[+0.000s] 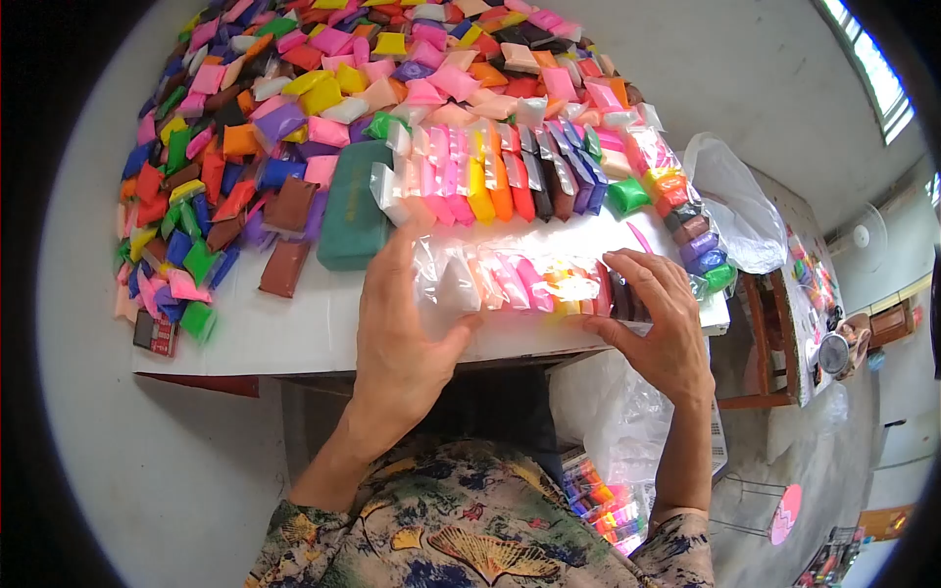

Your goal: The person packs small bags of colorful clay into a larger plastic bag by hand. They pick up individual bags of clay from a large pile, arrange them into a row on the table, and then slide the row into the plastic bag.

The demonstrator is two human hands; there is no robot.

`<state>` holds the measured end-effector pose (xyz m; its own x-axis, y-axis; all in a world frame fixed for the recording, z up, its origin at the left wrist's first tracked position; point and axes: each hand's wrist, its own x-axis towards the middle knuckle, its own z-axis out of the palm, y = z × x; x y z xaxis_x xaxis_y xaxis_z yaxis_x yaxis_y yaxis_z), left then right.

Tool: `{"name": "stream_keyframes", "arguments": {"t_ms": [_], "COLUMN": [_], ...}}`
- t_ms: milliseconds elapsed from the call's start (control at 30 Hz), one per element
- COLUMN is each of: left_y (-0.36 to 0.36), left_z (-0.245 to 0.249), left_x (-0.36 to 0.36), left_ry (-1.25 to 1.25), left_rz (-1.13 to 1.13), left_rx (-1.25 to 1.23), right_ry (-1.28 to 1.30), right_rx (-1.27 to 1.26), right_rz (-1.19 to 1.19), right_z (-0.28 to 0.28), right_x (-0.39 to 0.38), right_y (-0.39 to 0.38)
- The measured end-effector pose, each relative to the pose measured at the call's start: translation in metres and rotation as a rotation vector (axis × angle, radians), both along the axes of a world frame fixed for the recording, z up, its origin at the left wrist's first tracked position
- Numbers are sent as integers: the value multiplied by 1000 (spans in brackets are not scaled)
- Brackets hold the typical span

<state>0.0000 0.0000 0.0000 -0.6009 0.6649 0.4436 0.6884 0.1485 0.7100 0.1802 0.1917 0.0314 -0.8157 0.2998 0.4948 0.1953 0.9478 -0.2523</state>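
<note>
A clear plastic bag (534,284) with a row of small coloured packets in it lies at the table's front edge, glare hiding part of its surface. At its left end is my left hand (402,318), the thumb against the lower edge and the fingers along the side. My right hand (657,318) grips the other end between thumb and fingers, over the dark packets. Just beyond, another row of coloured packets (500,176) stands on edge, running from white through pink, yellow, orange and red to brown and purple. A green box (355,208) sits left of that row.
A large heap of loose coloured packets (323,93) covers the back and left of the table (314,343). At the right lie a filled bag of packets (686,220) and an empty-looking clear bag (735,206). Below the edge, more filled bags (608,505) show beside a pink-topped stool (785,514).
</note>
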Motion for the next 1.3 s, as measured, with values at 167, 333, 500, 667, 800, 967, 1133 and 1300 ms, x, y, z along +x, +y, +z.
{"name": "stream_keyframes", "arguments": {"t_ms": [167,333,500,667,800,967,1133,1300], "left_y": [6,-10,9,64,58,49,44,41], "left_z": [-12,-2,36,21,26,25,12,14], "left_x": [9,18,20,7,6,17,14,19], "left_ry": [-362,44,485,593,565,617,697,673], "left_rz": [3,133,-183,-310,-360,-400,-394,-391], "left_rx": [82,-13,88,-216,-208,-125,-74,-85], "right_ry": [25,-18,-30,-43,-61,26,-19,38], "right_rx": [27,97,74,143,245,-35,68,-105], "right_rz": [27,-10,12,-24,-224,-343,-284,-137], "right_z": [-2,2,4,-2,-4,-19,-10,-17], "right_x": [3,12,12,9,35,66,73,72], "right_y": [5,5,6,10,18,19,7,15]}}
